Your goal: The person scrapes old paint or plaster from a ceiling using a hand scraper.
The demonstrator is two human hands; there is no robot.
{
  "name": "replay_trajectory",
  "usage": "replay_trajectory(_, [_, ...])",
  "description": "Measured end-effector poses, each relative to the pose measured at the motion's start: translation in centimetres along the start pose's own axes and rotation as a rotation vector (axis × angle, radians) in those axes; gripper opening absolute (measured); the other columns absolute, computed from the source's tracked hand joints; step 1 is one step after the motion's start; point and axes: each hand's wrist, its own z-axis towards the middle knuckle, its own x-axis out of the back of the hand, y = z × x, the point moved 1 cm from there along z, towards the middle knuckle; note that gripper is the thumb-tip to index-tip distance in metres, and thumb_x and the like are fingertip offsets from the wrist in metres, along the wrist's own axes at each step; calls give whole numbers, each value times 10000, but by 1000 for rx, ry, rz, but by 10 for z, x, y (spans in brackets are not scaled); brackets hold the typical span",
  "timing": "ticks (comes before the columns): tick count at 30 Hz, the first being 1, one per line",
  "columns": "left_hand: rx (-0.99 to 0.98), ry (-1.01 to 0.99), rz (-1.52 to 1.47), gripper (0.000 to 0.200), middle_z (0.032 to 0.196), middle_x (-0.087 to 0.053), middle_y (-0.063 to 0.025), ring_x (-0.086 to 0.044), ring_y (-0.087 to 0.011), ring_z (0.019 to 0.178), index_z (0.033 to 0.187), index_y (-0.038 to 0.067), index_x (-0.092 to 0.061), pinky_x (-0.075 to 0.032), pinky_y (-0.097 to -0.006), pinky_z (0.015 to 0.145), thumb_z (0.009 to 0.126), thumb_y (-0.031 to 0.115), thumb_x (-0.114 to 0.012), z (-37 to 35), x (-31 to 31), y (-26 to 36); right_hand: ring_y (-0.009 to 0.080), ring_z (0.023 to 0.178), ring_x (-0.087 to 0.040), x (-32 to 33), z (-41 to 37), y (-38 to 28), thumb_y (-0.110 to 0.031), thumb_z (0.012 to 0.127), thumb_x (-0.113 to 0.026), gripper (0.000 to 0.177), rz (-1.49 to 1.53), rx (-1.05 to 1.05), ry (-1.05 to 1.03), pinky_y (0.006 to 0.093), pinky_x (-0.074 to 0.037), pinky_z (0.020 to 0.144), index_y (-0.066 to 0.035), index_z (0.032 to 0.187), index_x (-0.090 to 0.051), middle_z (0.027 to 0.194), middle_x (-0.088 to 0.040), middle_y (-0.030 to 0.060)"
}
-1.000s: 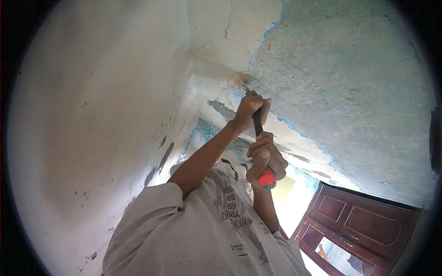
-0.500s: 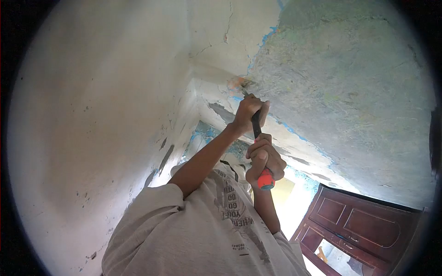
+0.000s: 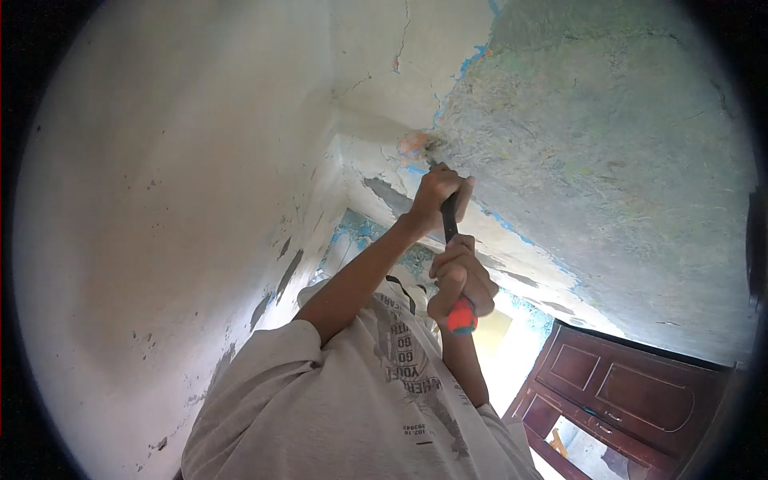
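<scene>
Both of my hands are closed around a long red-handled tool [image 3: 462,318] with a dark, slim shaft. My left hand [image 3: 436,192] grips the shaft near its narrow working end. My right hand [image 3: 466,278] is wrapped around the handle, whose rounded red butt sticks out below the fist. The tool's tip meets the wall beside a chipped orange patch [image 3: 414,144], where the coating is gone. Its exact end shape is partly hidden by my left hand.
Cracked pale plaster [image 3: 376,48] meets a rough grey-green surface [image 3: 592,160] along a ragged blue paint line. A stained pale wall [image 3: 144,224] stands at left. A dark wooden cabinet [image 3: 608,384] with panelled doors is at lower right.
The tool and both hands have shifted slightly to the right, with the red butt tipping a little lower. Both hands keep their hold.
</scene>
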Motion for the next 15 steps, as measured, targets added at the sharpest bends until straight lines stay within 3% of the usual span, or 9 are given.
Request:
replay_trajectory(8, [-3,-2,-21,413,501,-432,-99,-432,-286,460,542,45,-455,-392,-392,558,906,48,-650,5,2,7,185,517,-532,4,-3,2,-128,1038,-417,452,10,-50,12,430,-480,713,-16,603,-468,543,-532,84])
replay_trajectory(12, [69,-96,68,384,507,-512,-122,-487,-321,485,529,50,-503,-404,-400,596,877,59,-665,-11,3,-14,193,550,-543,9,-10,14,-115,1021,-435,407,38,-138,24,443,-493,757,-17,629,-478,567,-541,92])
replay_trajectory(15, [83,-163,111,365,529,-529,-137,-499,-334,505,550,46,-517,-410,-420,612,878,83,-671,-19,3,-8,228,635,-594,22,-20,14,-182,1002,-489,369,35,-202,-7,462,-499,818,-19,671,-508,626,-567,101])
